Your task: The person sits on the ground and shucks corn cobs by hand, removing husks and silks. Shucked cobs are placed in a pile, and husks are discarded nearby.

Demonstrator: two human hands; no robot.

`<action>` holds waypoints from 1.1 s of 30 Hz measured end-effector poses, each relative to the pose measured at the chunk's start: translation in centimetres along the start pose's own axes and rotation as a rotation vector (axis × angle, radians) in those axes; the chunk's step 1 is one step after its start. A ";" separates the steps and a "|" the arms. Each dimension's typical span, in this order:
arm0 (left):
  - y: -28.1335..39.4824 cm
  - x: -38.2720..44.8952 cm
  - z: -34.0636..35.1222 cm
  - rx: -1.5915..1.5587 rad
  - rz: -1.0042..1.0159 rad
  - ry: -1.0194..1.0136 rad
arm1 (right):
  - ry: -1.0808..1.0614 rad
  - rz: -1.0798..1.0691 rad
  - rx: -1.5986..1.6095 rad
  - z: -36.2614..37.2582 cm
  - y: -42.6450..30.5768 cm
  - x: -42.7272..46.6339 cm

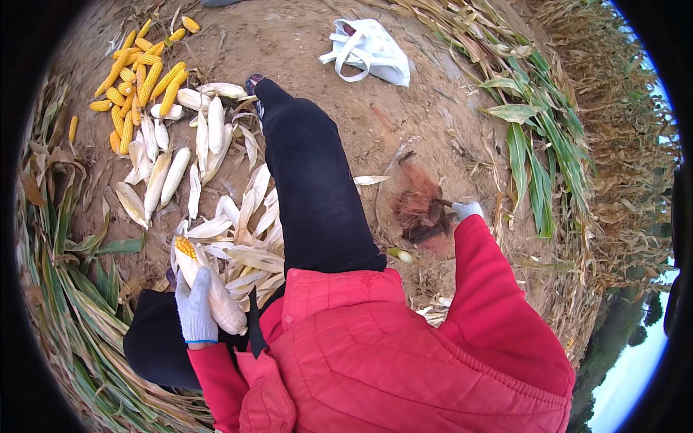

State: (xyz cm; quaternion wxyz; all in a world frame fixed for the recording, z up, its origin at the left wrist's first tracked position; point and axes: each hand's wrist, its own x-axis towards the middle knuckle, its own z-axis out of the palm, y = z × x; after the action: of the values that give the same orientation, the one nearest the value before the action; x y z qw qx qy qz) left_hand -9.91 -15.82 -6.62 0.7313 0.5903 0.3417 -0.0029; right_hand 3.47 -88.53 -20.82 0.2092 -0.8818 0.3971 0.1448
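My left hand (196, 303), in a white knit glove, holds an ear of corn (212, 292) whose pale husk is parted at the tip, where yellow kernels show. My right hand (468, 210), gloved the same way, is stretched out to the right beside a clump of reddish-brown corn silk (419, 203); dark strands reach its fingertips, and whether it grips them I cannot tell. Loose dry husks (254, 254) lie between my legs. Beyond them are several ears in pale husks (176, 176) and a pile of bare yellow corn ears (143, 78).
A white cloth bag (373, 51) lies on the soil ahead. Cut corn stalks with leaves (81, 308) line the left side, and more green and dry stalks (533, 146) lie at the right. Standing dry corn (622, 162) is farther right.
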 end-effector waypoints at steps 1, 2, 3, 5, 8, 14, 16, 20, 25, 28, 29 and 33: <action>0.0 0.0 0.1 0.003 -0.003 -0.004 | -0.015 0.002 -0.095 -0.1 0.4 -0.3; -0.1 0.1 0.1 0.007 -0.007 -0.008 | -0.023 -0.004 -0.066 0.1 0.8 -0.7; -0.2 0.2 0.2 0.010 -0.011 -0.016 | -0.028 -0.008 -0.037 0.2 1.5 -1.0; -0.1 0.5 0.5 0.026 -0.012 -0.027 | -0.038 -0.015 0.021 0.4 2.8 -1.4; 0.2 0.7 1.3 0.020 -0.024 -0.053 | -0.128 -0.053 -0.063 0.0 5.3 -0.9; 0.1 1.0 2.6 0.028 -0.043 -0.083 | 0.062 0.071 -0.330 0.5 9.1 0.6; 0.6 0.5 2.6 0.077 -0.028 -0.046 | 0.037 0.119 -0.402 2.3 5.3 -2.4; 0.6 0.2 3.3 0.087 -0.043 -0.042 | -0.039 0.166 -0.402 1.2 4.8 -2.6; 0.8 0.4 4.4 0.122 -0.041 -0.064 | -0.158 -0.077 -0.608 3.2 6.1 -3.4; 1.3 0.0 5.3 0.148 -0.032 -0.062 | -0.315 -0.018 -0.757 4.0 2.5 -6.2; 1.4 -0.3 5.6 0.152 -0.021 -0.051 | -0.383 0.036 -0.802 3.3 0.3 -7.7; 1.5 -0.2 6.2 0.164 -0.009 -0.056 | -0.566 -0.164 -0.813 4.3 1.0 -7.2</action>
State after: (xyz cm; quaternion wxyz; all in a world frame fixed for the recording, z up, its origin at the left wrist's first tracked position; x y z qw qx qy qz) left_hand -6.33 -20.79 -4.78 0.6896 0.6465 0.3224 -0.0505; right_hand -2.34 -82.43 -21.78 -0.0412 -0.8464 0.1653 0.5046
